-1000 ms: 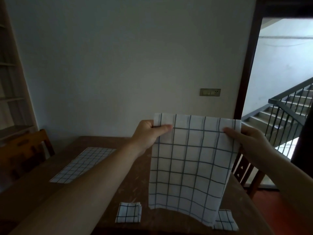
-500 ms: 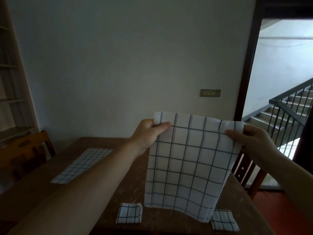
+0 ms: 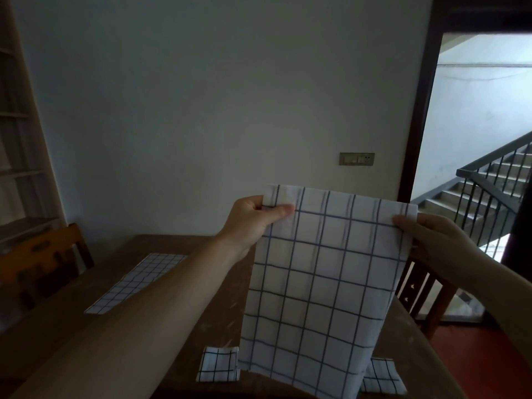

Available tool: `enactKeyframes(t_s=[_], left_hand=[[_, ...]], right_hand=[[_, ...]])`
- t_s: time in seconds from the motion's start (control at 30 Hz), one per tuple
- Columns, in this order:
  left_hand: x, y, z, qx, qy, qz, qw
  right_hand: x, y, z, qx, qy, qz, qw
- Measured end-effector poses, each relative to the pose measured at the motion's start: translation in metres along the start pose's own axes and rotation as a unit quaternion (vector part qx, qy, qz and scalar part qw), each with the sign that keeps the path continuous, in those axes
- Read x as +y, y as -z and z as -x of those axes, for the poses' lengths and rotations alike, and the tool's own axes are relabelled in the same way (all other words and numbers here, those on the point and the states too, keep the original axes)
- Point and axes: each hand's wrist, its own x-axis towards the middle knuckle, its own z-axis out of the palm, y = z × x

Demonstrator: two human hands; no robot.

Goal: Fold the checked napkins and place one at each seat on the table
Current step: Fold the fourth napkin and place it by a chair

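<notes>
A white checked napkin (image 3: 319,283) hangs in the air above the wooden table (image 3: 178,318), doubled over. My left hand (image 3: 253,223) pinches its top left corner and my right hand (image 3: 431,243) pinches its top right corner. Two small folded napkins lie near the table's front edge, one (image 3: 218,365) left of the hanging cloth and one (image 3: 381,378) partly hidden behind it. An unfolded napkin (image 3: 135,280) lies flat at the far left of the table.
A wooden chair (image 3: 37,269) stands at the table's left side and another chair (image 3: 426,295) at its right. A shelf unit (image 3: 20,139) lines the left wall. An open doorway (image 3: 483,139) at the right shows a staircase.
The hanging napkin's lower edge has swung slightly toward the left and risen a little; both hands keep their hold on the top corners.
</notes>
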Motion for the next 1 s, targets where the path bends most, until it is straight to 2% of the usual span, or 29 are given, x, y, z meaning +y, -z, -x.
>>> enactKeyframes(t_s=[0.17,0.33,0.4,0.47,0.53,0.63,0.7,0.77,0.83,0.9,1.0], left_hand=[[0.0,-0.002,-0.002,0.007,0.002,0.002,1.0],[-0.003,-0.006,-0.004,0.017,-0.012,-0.001,1.0],[-0.004,-0.009,-0.005,0.028,-0.031,-0.029,0.999],[-0.005,-0.011,-0.007,0.042,-0.055,-0.057,0.996],[-0.007,-0.009,-0.009,0.008,-0.044,-0.043,0.998],[-0.016,-0.006,-0.007,-0.117,0.012,-0.032,0.993],[-0.021,-0.01,-0.005,-0.105,0.011,-0.058,0.993],[-0.025,-0.013,-0.005,-0.041,0.012,-0.043,0.998],[-0.026,-0.013,-0.005,-0.007,0.017,-0.023,1.0],[-0.026,-0.012,-0.005,0.004,-0.004,-0.062,0.998],[-0.027,-0.012,-0.008,0.011,-0.047,-0.112,0.993]], right_hand=[[0.001,0.004,-0.003,-0.001,-0.004,-0.012,1.0],[-0.003,0.0,-0.003,0.042,0.012,-0.032,0.999],[-0.001,-0.005,-0.004,0.087,0.085,0.035,0.992],[0.001,-0.008,-0.006,0.138,0.174,0.146,0.964],[-0.002,-0.009,-0.009,0.177,0.218,0.187,0.941],[-0.011,-0.007,-0.015,0.2,0.219,0.164,0.941],[-0.012,-0.003,-0.015,0.186,0.188,0.118,0.957],[-0.004,-0.002,-0.006,0.098,0.087,0.038,0.991],[0.018,-0.002,0.0,0.023,0.025,0.068,0.997],[0.035,-0.004,0.001,0.024,0.031,0.147,0.988],[0.041,-0.001,0.002,0.033,0.045,0.102,0.993]])
